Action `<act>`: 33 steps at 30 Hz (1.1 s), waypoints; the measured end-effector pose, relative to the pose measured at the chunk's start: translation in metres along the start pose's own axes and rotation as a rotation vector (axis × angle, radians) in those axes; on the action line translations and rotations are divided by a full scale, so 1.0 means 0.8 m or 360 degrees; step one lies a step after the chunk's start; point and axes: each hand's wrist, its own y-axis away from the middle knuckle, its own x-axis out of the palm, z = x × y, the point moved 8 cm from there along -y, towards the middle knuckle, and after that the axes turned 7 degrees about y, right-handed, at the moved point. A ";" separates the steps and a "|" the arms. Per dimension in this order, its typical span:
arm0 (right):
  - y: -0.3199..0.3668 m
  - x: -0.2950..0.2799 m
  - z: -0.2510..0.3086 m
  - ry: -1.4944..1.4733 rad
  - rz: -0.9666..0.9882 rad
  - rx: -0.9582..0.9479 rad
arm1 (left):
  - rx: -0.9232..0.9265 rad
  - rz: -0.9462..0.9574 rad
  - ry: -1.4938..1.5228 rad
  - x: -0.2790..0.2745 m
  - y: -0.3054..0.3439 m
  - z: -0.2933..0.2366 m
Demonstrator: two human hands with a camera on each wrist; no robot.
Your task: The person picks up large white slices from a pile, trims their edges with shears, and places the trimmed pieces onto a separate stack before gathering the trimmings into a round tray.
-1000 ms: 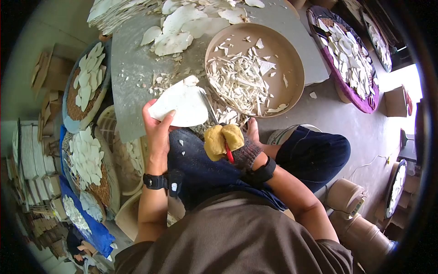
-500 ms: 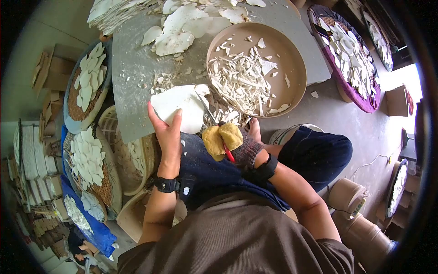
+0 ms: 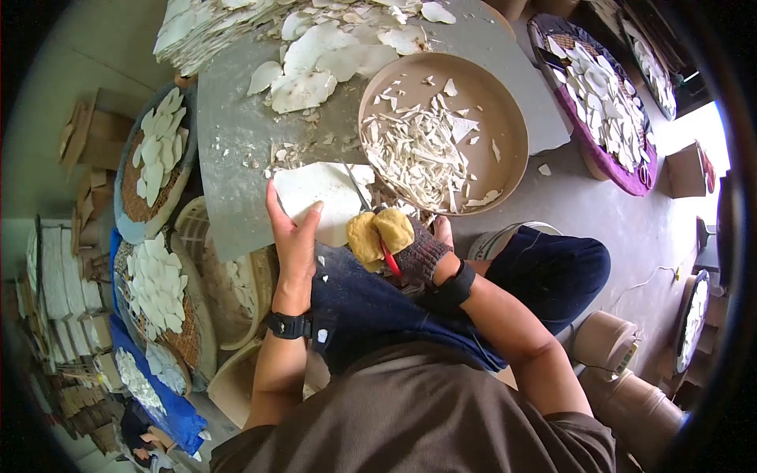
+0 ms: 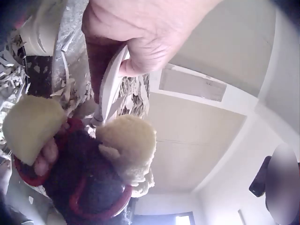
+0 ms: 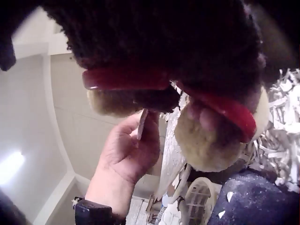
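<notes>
My bare left hand (image 3: 296,251) holds a flat white sheet (image 3: 319,189) by its near left edge, thumb on top. In the left wrist view the sheet (image 4: 110,84) is seen edge-on below that hand (image 4: 145,33). My right hand (image 3: 423,256), in a dark knitted glove, grips scissors with red handles (image 3: 389,258). Thick yellow pads (image 3: 365,239) cover some of its fingers. One scissor blade (image 3: 356,186) lies over the sheet's right part. In the right wrist view the red handles (image 5: 126,79) are spread around the gloved fingers.
A round brown tray (image 3: 497,126) holds white offcuts on the grey table (image 3: 229,165), right of the sheet. Larger white pieces (image 3: 303,87) and a tall stack (image 3: 209,35) lie at the back. Woven trays of white pieces (image 3: 154,280) stand left; a purple-rimmed one (image 3: 635,177) stands right.
My left hand has moved right and nearer my body, turning the white sheet against the scissors. The right hand stays almost in place. The head view has shifted slightly.
</notes>
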 end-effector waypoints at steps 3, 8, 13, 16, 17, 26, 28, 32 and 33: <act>-0.012 -0.029 0.000 0.0052 0.0065 -0.0035 | -0.0077 0.0071 -0.0012 -0.006 -0.007 0.008; -0.007 -0.023 -0.005 -0.0192 0.0258 0.0019 | -0.0060 0.0234 -0.0083 0.004 -0.012 -0.012; -0.006 -0.050 -0.002 -0.0172 0.0019 0.0033 | 0.0133 0.0488 -0.0020 0.008 -0.004 -0.041; -0.003 -0.058 0.000 -0.0173 -0.0061 0.0020 | 0.0593 0.0578 -0.0354 0.025 0.015 -0.085; -0.003 -0.062 0.000 -0.0177 -0.0143 0.0015 | 0.0596 0.0603 -0.0396 0.019 0.016 -0.079; -0.006 -0.077 0.000 -0.0367 0.0649 0.0094 | -0.0277 0.0545 -0.0074 0.019 0.036 -0.053; -0.011 -0.107 -0.006 -0.0181 0.0254 0.0165 | -0.0268 0.0538 -0.0177 0.018 0.035 -0.051; 0.029 -0.032 -0.019 -0.0195 0.0143 0.0268 | -0.0249 0.0441 -0.0314 -0.011 0.007 -0.050; 0.050 0.014 -0.024 -0.0129 0.0218 0.0351 | -0.0413 0.0522 -0.0375 -0.021 -0.008 -0.051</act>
